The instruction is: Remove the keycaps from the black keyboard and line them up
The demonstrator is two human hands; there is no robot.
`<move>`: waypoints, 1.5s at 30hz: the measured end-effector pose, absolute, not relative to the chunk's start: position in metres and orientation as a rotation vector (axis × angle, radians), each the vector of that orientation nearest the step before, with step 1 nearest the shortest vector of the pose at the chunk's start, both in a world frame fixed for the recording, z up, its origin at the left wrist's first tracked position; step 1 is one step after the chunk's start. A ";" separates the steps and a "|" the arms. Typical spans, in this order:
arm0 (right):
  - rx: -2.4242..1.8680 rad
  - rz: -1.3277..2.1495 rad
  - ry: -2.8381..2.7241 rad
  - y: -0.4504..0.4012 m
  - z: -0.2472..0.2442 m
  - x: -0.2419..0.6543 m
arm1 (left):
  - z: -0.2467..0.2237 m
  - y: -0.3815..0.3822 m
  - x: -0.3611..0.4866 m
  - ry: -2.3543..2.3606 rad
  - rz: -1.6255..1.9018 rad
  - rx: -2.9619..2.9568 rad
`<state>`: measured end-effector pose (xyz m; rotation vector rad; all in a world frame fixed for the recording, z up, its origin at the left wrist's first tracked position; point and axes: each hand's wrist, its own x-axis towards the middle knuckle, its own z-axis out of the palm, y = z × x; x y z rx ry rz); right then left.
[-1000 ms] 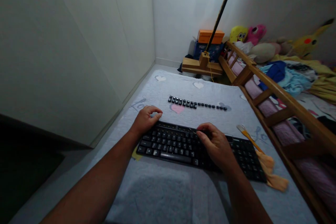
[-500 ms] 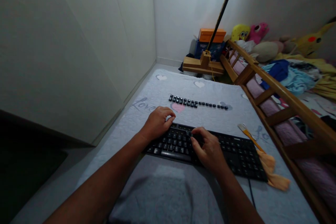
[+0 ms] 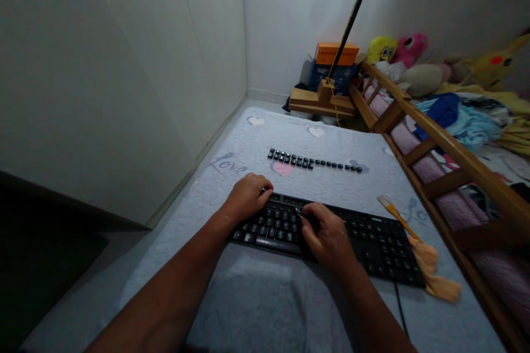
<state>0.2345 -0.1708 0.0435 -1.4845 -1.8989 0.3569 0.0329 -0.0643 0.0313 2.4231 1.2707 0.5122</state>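
Note:
A black keyboard (image 3: 275, 233) lies on the cloth-covered surface, and several upper keys are off it. My left hand (image 3: 249, 196) rests on its upper left corner with the fingers curled together; what they grip, if anything, is hidden. Over the middle of the keyboard, my right hand (image 3: 328, 234) is closed in a pinch, with something small and thin at the fingertips that I cannot make out. Beyond the keyboard, loose black keycaps (image 3: 293, 160) are lined up, in two rows at the left and one at the right.
A brush (image 3: 398, 216) and an orange cloth (image 3: 439, 284) lie beside the keyboard's right end. A wooden bed rail (image 3: 451, 135) runs along the right. At the back stands a wooden lamp base (image 3: 325, 97) near an orange box (image 3: 337, 54).
My left hand has lowered slightly onto the keyboard's upper left edge. My right hand stays at nearly the same place, still pinched. The view has shifted slightly.

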 end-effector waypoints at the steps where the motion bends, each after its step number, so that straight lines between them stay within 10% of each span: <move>1: -1.491 0.349 -1.890 -0.171 0.043 0.235 | 0.031 -0.064 0.033 1.273 0.509 2.427; 45: -1.655 0.323 -1.827 -0.169 0.047 0.232 | 0.028 -0.066 0.033 1.263 0.534 2.478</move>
